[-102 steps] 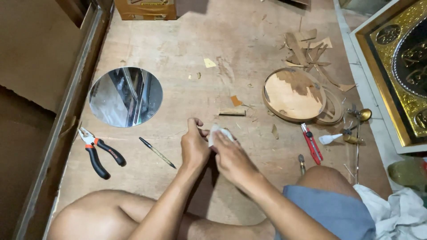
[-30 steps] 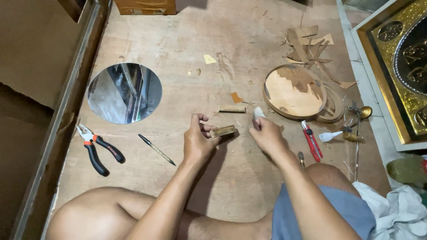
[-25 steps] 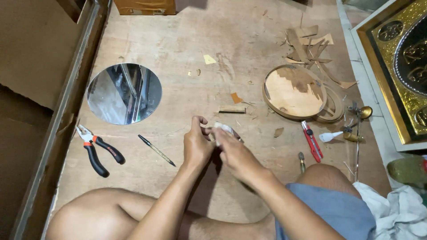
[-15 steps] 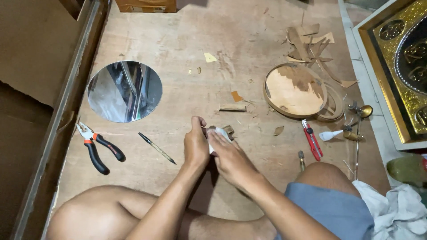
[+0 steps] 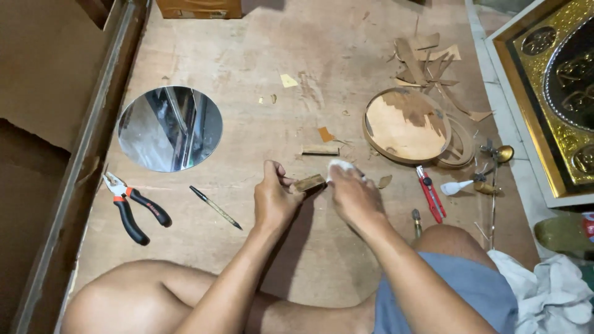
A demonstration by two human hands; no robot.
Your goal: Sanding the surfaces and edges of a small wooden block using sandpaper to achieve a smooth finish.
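Your left hand [image 5: 275, 201] pinches a small brown wooden block [image 5: 308, 184], matt and rough-grained, while your right hand [image 5: 354, 196] presses a soft white cloth wad [image 5: 340, 166] against it. You sit on a matt, scuffed plywood floor [image 5: 260, 55] flecked with chips. To your left lie a glossy round glass mirror [image 5: 169, 128], metal pliers with shiny black and red plastic grips [image 5: 133, 207], and a slim dark pen [image 5: 215, 207]. To your right rest a smooth round pale wooden disc [image 5: 406, 125], curled thin wood veneer scraps [image 5: 427, 59], a glossy red plastic utility knife [image 5: 429, 193], and a shiny embossed gold metallic frame [image 5: 544, 86].
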